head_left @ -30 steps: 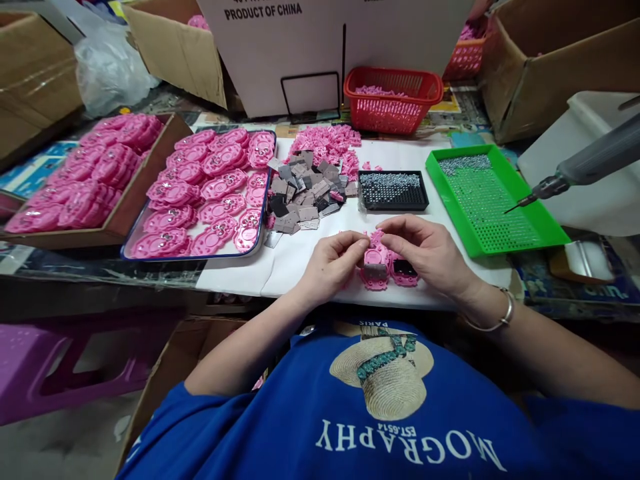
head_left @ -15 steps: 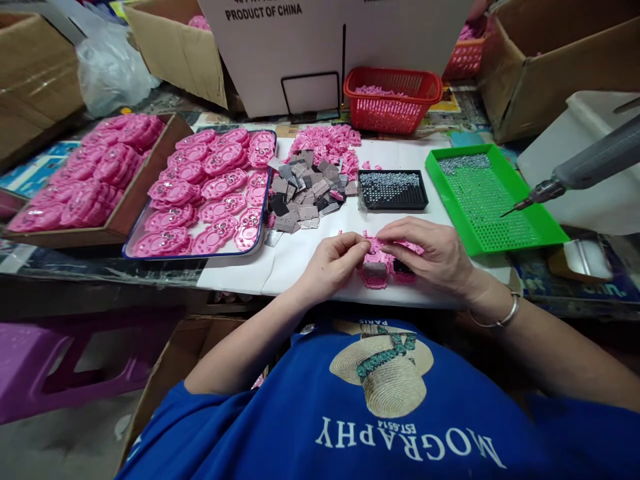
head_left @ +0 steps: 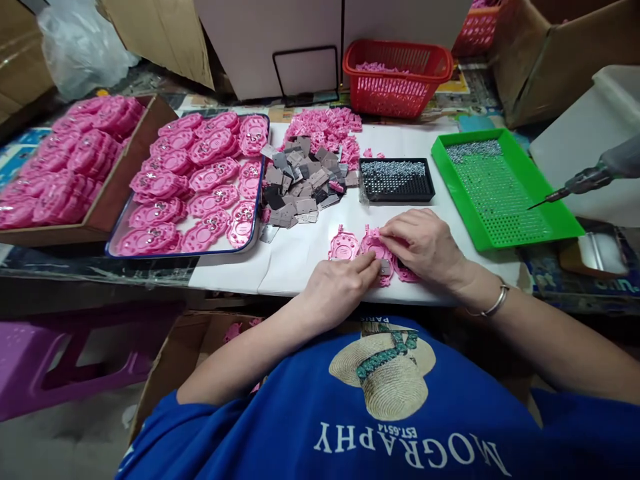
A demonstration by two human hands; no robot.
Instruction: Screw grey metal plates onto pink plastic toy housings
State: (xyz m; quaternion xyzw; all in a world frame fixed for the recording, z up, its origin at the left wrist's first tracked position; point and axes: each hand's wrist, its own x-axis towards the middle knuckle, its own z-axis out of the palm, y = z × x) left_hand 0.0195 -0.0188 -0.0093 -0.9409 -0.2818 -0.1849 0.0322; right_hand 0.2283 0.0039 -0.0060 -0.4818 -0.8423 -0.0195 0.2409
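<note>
The left hand point(head_left: 343, 290) lay palm down with its fingers stretched out and close together, gripping nothing; its fingertips rested on the lower part of the middle pink plastic shell with a scalloped edge point(head_left: 375, 248), apparently to steady it against the white sheet point(head_left: 270, 270). A flat grey rectangular plate point(head_left: 385, 267) showed beside those fingertips, lying on that shell. The right hand point(head_left: 425, 247) curled at the shell's far right edge, thumb and fingers drawn nearly together; whether they pinched a small part could not be told.

A similar pink shell point(head_left: 344, 245) lay just to the left, and another pink shell point(head_left: 406, 274) was partly covered by the right hand, the row presumably kept tight for handling in turn. Farther off, a heap of loose grey plates point(head_left: 303, 177) and a shallow black perforated tray of small metal screws point(head_left: 400, 189) stood near, probably for short reaches.
</note>
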